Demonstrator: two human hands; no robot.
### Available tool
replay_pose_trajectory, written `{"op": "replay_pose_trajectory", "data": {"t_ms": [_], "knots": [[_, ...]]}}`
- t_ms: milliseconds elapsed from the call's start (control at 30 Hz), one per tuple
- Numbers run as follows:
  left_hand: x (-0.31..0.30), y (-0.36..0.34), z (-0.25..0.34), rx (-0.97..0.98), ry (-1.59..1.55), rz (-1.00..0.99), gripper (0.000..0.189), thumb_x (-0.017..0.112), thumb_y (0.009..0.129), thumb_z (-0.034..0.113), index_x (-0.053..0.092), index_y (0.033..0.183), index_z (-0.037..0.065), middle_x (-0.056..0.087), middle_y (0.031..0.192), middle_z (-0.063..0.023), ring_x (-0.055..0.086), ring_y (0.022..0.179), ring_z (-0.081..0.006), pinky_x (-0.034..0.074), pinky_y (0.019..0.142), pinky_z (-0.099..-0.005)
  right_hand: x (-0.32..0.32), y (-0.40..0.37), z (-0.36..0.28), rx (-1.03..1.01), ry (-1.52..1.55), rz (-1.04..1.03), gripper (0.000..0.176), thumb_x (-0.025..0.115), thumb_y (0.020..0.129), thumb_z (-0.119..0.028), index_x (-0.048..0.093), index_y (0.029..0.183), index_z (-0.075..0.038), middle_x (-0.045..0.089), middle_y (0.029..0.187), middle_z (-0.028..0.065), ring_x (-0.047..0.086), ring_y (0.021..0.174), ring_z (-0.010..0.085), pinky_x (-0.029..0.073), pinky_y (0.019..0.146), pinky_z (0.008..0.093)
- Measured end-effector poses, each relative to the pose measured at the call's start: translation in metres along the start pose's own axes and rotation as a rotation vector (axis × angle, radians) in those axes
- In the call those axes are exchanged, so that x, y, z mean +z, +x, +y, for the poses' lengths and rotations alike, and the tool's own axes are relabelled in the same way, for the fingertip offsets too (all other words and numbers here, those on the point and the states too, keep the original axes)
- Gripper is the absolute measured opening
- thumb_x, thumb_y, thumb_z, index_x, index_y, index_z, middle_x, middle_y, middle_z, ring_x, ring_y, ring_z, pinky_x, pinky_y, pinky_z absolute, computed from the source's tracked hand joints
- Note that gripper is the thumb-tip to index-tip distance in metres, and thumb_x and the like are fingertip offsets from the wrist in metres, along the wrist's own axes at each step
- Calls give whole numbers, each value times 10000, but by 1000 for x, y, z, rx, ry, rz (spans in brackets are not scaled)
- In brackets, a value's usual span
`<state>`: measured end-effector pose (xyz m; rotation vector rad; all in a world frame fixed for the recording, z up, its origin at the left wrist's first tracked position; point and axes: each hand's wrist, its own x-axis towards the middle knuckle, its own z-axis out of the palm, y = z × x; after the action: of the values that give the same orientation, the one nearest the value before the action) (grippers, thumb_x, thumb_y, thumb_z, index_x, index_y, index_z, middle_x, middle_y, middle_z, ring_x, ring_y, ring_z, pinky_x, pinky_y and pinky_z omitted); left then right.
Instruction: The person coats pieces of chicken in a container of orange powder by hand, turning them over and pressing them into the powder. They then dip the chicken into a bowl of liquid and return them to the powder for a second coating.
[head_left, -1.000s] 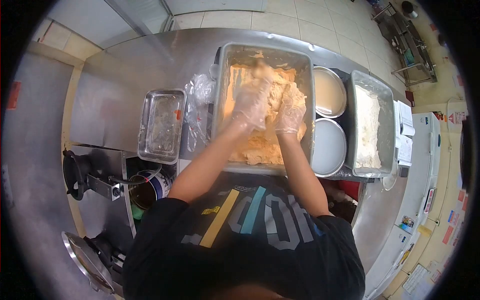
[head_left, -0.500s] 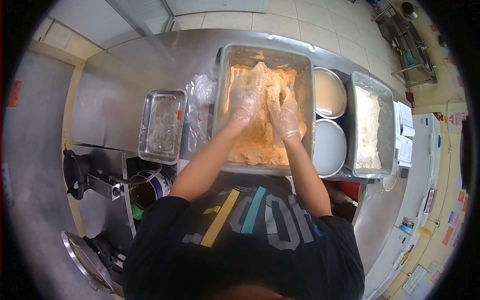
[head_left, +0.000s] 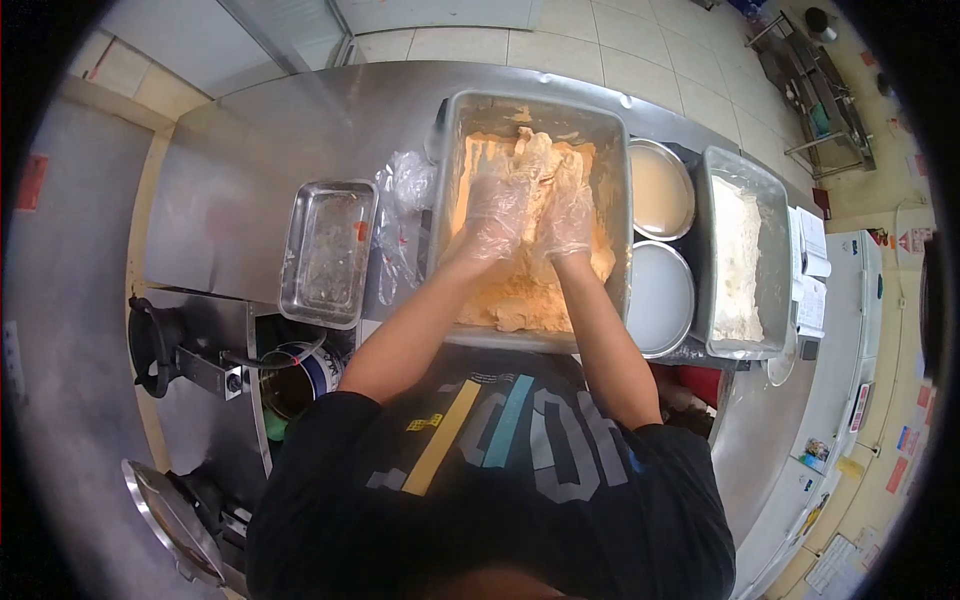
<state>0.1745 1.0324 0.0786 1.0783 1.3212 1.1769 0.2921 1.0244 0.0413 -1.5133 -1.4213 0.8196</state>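
A large grey tub (head_left: pixel 620 200) holds orange-tinted breading flour (head_left: pixel 515 303), caked up its inner walls. Deep in it, my left hand (head_left: pixel 497 215) and my right hand (head_left: pixel 568 215) face each other, both in clear plastic gloves. Between and just beyond them is a heap of flour-coated pieces (head_left: pixel 540 160), lumpy like raw chicken; the coating hides exactly what they are. Both hands are closed round these pieces, left hand on the left side, right hand on the right. My fingertips are partly covered by flour and blurred.
Right of the tub stand two round pans, one with beige liquid (head_left: pixel 660 187) and one pale (head_left: pixel 660 300). Beyond them is a second tub (head_left: pixel 777 200) of white flour. To the left lie a crumpled plastic bag (head_left: pixel 408 185) and a metal tray (head_left: pixel 288 255) with residue.
Both hands have drawn slightly closer to me and nearer each other, gathering the coated pieces between them. The pieces have shifted and bunched at the far middle of the tub.
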Motion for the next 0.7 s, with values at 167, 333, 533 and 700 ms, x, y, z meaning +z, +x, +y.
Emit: {"op": "replay_pose_trajectory", "data": {"t_ms": [167,333,533,700], "knots": [[3,10,-22,-236,-220,-48,445,652,1049,413,714,1175,-9,681,995,-62,602,877,-144,503,745,-353,4,2,59,-210,-104,-6,512,438,1098,-205,415,1574,-15,480,1561,212,451,1438,366,309,1220,458],[-8,5,-22,-331,-221,-192,659,587,1043,564,641,1379,0,683,1270,-128,637,1108,-195,515,942,-357,9,2,81,-191,-63,-76,566,455,1070,-160,370,1614,-27,398,1644,205,359,1522,381,244,1275,477],[-20,-17,-2,-471,-303,-293,733,522,1054,612,562,1474,12,565,1499,-144,569,1341,-262,490,1077,-429,33,13,146,-388,-362,-102,587,494,1048,-185,386,1613,-67,481,1553,269,473,1411,443,342,1211,487],[-25,-2,-64,-671,-270,-176,800,491,1040,675,551,1476,7,602,1425,-132,624,1155,-260,538,972,-442,-33,8,23,127,-130,-269,457,585,1032,-352,665,1353,-37,677,1247,308,662,1148,438,500,1010,505]]}}
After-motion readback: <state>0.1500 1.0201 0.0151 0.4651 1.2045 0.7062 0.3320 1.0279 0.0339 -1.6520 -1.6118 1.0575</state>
